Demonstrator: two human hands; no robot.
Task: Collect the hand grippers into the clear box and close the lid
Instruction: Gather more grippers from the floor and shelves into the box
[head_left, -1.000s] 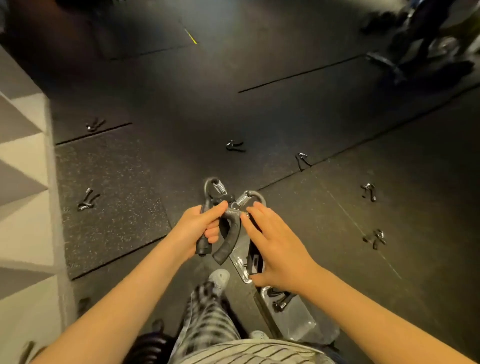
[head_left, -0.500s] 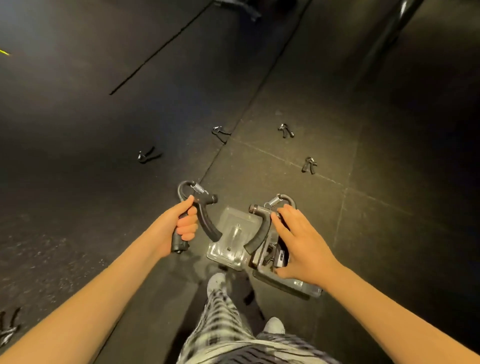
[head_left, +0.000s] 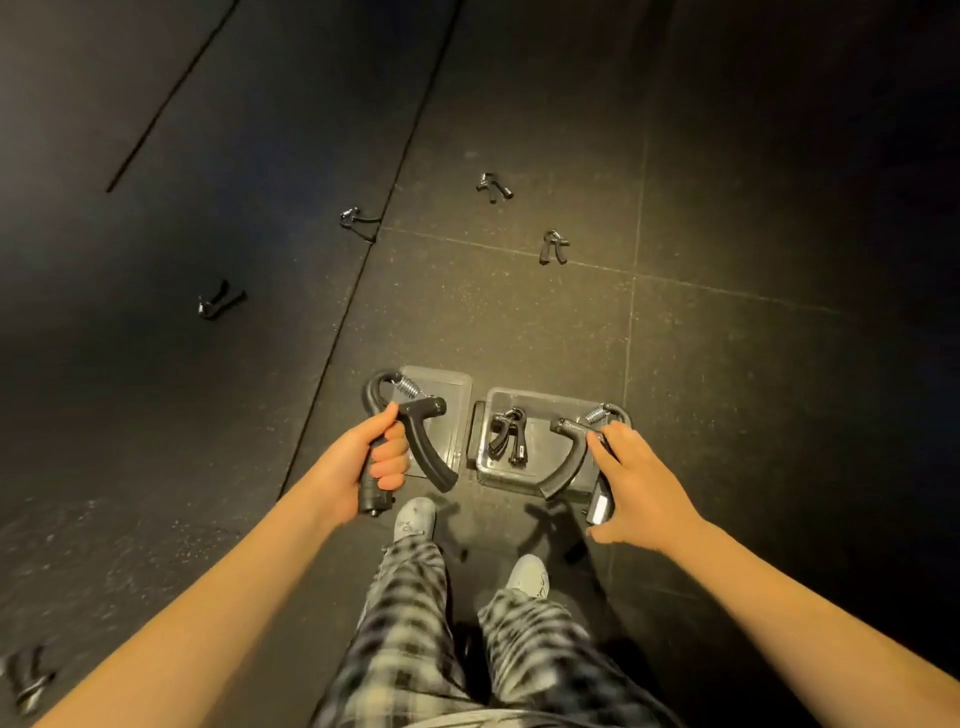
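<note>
My left hand (head_left: 371, 460) grips one handle of a black hand gripper (head_left: 415, 431), held above the clear lid (head_left: 447, 387) lying on the floor. My right hand (head_left: 631, 480) holds a second black hand gripper (head_left: 571, 447) by one handle over the clear box (head_left: 524, 402), which stands open right of the lid. One hand gripper (head_left: 508, 434) lies inside the box. Several more lie on the dark floor beyond: one gripper (head_left: 492, 186), another gripper (head_left: 553, 247), a third gripper (head_left: 358, 222), and a far-left gripper (head_left: 218, 301).
Dark rubber floor mats with seams stretch all around. My feet in pale shoes (head_left: 413, 519) and checked trousers stand just before the box. Another hand gripper (head_left: 28, 675) lies blurred at the bottom left corner.
The two grippers, first held together, have been drawn apart, one in each hand. My view has swung down over the box and lid; my right hand's gripper now hangs over the box.
</note>
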